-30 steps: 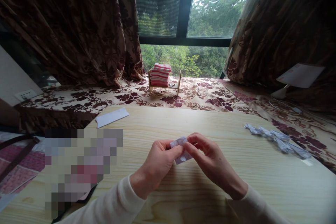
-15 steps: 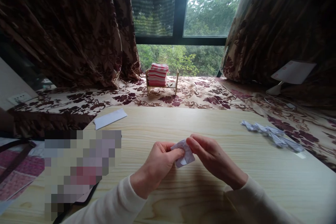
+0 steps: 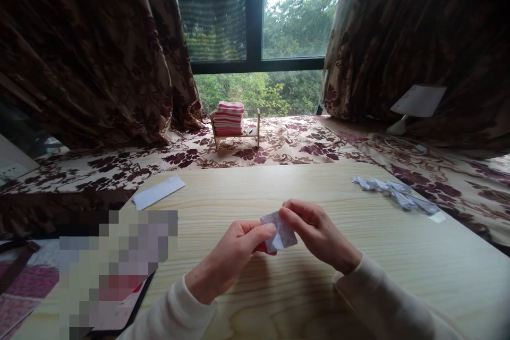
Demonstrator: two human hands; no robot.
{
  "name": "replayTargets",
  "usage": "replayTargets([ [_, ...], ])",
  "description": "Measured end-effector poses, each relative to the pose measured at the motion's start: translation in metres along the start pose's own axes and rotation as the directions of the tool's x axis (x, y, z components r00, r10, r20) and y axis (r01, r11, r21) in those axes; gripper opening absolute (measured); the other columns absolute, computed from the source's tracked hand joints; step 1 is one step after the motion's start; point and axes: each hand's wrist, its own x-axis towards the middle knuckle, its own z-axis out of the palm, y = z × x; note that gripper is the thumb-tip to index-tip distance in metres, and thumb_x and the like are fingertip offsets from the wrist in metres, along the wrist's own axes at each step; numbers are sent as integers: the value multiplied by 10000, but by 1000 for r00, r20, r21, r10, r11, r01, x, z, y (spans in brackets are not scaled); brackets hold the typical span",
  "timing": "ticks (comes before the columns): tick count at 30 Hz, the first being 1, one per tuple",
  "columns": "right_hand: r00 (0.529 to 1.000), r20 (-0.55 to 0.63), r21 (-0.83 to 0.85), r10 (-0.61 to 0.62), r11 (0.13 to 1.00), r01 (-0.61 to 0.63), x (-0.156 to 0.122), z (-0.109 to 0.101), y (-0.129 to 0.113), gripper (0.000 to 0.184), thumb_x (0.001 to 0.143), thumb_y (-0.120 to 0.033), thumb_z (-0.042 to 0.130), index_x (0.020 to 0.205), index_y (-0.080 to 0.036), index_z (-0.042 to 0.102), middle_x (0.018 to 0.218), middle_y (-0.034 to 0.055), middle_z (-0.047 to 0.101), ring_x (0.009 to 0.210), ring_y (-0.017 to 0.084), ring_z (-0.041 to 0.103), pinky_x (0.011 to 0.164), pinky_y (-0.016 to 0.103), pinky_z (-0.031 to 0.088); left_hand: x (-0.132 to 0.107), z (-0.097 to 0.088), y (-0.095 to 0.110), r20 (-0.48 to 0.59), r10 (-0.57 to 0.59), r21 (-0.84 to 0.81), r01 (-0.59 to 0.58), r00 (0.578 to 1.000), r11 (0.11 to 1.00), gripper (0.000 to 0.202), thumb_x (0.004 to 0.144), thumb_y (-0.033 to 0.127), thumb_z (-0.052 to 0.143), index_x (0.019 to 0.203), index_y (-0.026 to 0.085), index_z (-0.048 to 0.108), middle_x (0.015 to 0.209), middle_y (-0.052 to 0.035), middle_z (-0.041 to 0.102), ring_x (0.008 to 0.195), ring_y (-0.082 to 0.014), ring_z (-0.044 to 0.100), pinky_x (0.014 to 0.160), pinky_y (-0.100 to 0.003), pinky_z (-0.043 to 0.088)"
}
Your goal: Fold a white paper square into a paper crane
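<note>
A small square of folded paper (image 3: 285, 235), pale with a faint pattern, is held up above the wooden table. My left hand (image 3: 235, 252) is closed on its left side, thumb lying across the front face and fingers behind. At the paper's upper right corner, my right hand (image 3: 319, 234) pinches the edge between thumb and index finger. The far side of the paper and the fingertips behind it are hidden.
Several folded white paper pieces (image 3: 394, 194) lie in a row on the table's (image 3: 255, 183) right side. A white paper strip (image 3: 159, 191) rests at the far left, above a blurred-out flat object (image 3: 119, 276). Beyond are a small rack (image 3: 235, 137) of striped cloths and a lamp (image 3: 418, 101).
The camera view has turned slightly to the right, so the surroundings sit further left. Both hands still hold the paper, which is tilted a little differently.
</note>
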Motion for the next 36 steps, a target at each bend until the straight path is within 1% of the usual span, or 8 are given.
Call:
replayTargets([
  [5,1000,-9,67,22,998,-21,1,1,1,425,882,-519,479,615,-191,441,555,-49,387,504,85,348,454,221,292,2,0,-4,-34,84,148,-78,996,986,310,720,401,675,620,107,676,625,-36,593,655,-139,481,659,-265,373],
  [11,999,-8,59,33,998,-32,1,5,5,428,873,-507,494,595,-192,415,575,-48,361,531,87,322,467,226,272,5,4,-10,-65,103,73,-98,993,993,333,731,435,683,742,104,715,664,-35,616,678,-142,493,674,-259,381],
  [16,994,83,30,64,997,-67,1,7,5,424,866,-508,497,602,-186,420,583,-50,356,550,87,313,482,225,271,3,4,-10,-45,129,114,-123,991,986,288,764,383,648,746,102,709,646,-21,568,668,-139,468,646,-252,361],
  [20,982,155,69,111,990,-122,-1,10,3,443,857,-543,491,605,-191,395,581,-56,337,549,83,307,476,218,263,1,7,-9,-56,104,113,-98,993,989,244,761,338,619,732,107,692,621,-7,515,652,-137,444,618,-248,344],
  [26,981,93,158,172,970,-185,-4,24,10,514,819,-634,499,586,-190,382,569,-60,323,542,79,293,471,215,254,2,7,-13,-109,27,33,-23,994,999,207,702,318,620,630,125,616,561,12,465,594,-120,382,570,-238,316],
  [31,974,91,217,207,951,-223,0,25,17,553,860,-671,384,571,-200,350,545,-67,268,501,72,244,445,223,226,4,4,-15,-130,17,27,-13,991,1000,217,710,327,625,626,127,616,560,12,476,592,-117,380,578,-236,325],
  [33,974,95,198,205,955,-220,2,20,16,553,882,-648,367,561,-198,352,541,-63,279,500,74,256,451,225,234,4,3,-15,-111,29,59,-23,993,998,221,717,332,628,653,121,637,583,4,490,610,-123,395,589,-239,329],
  [36,983,94,113,155,980,-165,1,16,12,530,861,-631,439,571,-194,359,570,-58,305,536,80,286,474,222,247,4,4,-15,-83,48,100,-40,995,994,224,746,331,612,694,118,659,603,2,486,623,-126,392,594,-243,323],
])
